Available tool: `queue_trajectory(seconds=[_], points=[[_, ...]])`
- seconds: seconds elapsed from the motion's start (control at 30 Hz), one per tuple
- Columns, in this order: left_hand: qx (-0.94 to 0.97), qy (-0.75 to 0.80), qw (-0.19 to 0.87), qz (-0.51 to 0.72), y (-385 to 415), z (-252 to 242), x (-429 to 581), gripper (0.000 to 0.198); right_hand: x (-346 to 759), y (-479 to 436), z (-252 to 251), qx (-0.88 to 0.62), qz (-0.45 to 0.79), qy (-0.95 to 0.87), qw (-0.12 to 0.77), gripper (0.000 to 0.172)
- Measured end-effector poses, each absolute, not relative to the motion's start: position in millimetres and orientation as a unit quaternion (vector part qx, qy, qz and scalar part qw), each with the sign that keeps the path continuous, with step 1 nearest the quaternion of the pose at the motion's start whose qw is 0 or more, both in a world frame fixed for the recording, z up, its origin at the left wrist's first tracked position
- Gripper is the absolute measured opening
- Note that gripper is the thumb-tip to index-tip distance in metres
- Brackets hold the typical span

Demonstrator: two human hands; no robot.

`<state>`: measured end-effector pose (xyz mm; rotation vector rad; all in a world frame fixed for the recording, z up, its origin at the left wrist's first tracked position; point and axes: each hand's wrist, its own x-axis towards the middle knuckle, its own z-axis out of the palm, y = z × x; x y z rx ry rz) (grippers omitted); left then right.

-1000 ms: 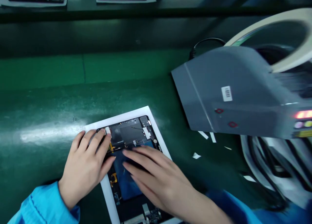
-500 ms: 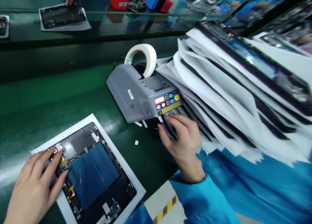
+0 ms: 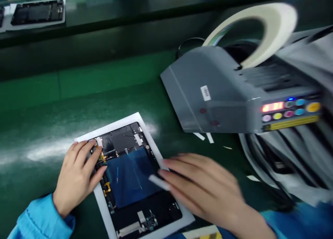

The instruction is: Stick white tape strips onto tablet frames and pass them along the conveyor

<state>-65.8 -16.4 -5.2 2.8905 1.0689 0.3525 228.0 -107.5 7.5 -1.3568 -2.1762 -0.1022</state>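
Observation:
An opened tablet (image 3: 153, 204) with a blue battery (image 3: 132, 178) lies on a white sheet (image 3: 102, 204). My left hand (image 3: 79, 173) rests on the tablet's left edge, its fingers somewhat apart and the tips near small orange flex parts. Over the tablet's right side, my right hand (image 3: 205, 190) pinches a short strip of white tape (image 3: 158, 182) between thumb and fingers. This hand is blurred by motion. The strip sticks out over the battery; I cannot tell whether it touches.
A grey tape dispenser (image 3: 208, 76) with lit buttons and a large tape roll (image 3: 283, 20) stands at the right. Tape scraps (image 3: 210, 138) lie below it. Stacked sheets (image 3: 307, 183) are behind it. Another opened device (image 3: 37, 13) lies on the far ledge.
My right hand has moved left from the dispenser's front to above the tablet, now with a tape strip in its fingers. My left hand stays on the tablet's edge. The view has shifted left.

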Motion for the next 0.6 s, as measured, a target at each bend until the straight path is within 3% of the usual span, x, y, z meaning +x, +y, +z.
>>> queue_trajectory(seconds=[0.2,0.6], points=[[0.941,0.305,0.028,0.145,-34,-2,-67,0.024,170,-57,-5,-0.419,0.064,-0.885,0.193,0.031],[0.940,0.310,0.063,0.130,-41,-3,-65,0.027,171,-46,2,-0.404,0.136,-0.895,0.129,0.033]])
